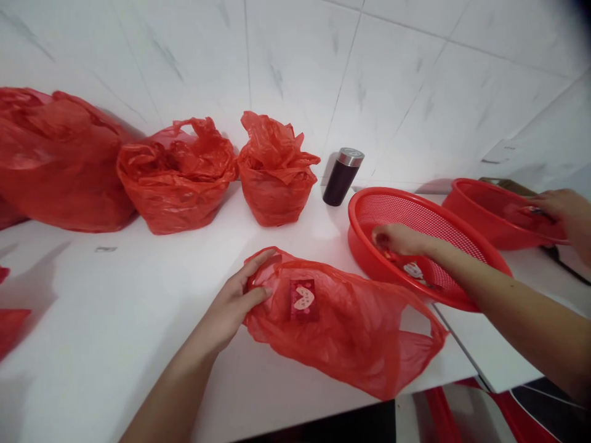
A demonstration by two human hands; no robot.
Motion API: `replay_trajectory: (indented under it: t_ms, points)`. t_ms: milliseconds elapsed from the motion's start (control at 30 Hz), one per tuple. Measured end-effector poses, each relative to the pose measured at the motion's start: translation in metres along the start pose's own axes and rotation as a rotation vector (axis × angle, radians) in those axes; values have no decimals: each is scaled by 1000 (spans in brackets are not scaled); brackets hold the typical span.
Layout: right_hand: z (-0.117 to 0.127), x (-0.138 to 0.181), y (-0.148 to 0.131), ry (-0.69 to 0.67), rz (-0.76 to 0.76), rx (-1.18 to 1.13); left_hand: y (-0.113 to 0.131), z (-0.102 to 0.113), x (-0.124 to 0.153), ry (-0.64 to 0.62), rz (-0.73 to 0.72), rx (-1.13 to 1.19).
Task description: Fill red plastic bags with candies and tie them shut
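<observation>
My left hand [242, 294] grips the left edge of a thin red plastic bag [351, 332] lying on its side on the white table. A small dark red packet with a pale heart-like shape [303, 299] shows at the bag's left part. To the right, my right hand [401, 239] reaches into a red perforated plastic basket [378, 206], its fingers curled low inside. What those fingers hold, if anything, is too hidden to make out. Near that hand a small white item [412, 269] lies at the basket's bottom.
Filled red plastic bags [182, 184] line the wall, with one more bag [277, 191] beside a dark tumbler with a silver lid [342, 177]. Another person's hand [561, 206] reaches into a second red basket [489, 215] at the far right. A seam [457, 338] divides the tables.
</observation>
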State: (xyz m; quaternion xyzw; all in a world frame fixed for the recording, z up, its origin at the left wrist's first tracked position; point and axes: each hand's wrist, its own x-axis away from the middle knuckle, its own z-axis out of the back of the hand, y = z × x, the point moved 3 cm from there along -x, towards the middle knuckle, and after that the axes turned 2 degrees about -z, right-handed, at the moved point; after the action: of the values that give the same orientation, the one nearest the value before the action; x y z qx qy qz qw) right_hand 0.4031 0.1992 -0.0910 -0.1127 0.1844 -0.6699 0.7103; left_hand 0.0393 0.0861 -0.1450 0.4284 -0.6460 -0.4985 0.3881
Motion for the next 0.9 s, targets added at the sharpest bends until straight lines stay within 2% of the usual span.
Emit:
replay_trajectory:
  t_ms: [100,200,300,400,533,633,800,833,900]
  points:
    - [24,0,-21,12,26,-122,2,-1,0,-3,-5,2]
    - [41,18,-65,46,80,-409,2,-2,1,4,1,0]
    - [35,43,-112,-70,134,-565,-1,-2,0,25,15,11]
    - [18,63,-140,-172,162,-568,-2,-1,0,52,2,26]
    - [-5,76,-149,-269,214,-540,-1,-2,-1,61,-11,15]
    - [-15,86,-151,-259,275,-456,1,-2,0,64,-11,4]
    - [-12,98,-157,-358,397,-357,0,-3,0,60,7,-1]
    - [-6,94,-154,-326,392,-334,0,-2,-1,61,12,-3]
    - [8,80,-139,-174,343,-250,-1,-2,-1,63,18,-4]
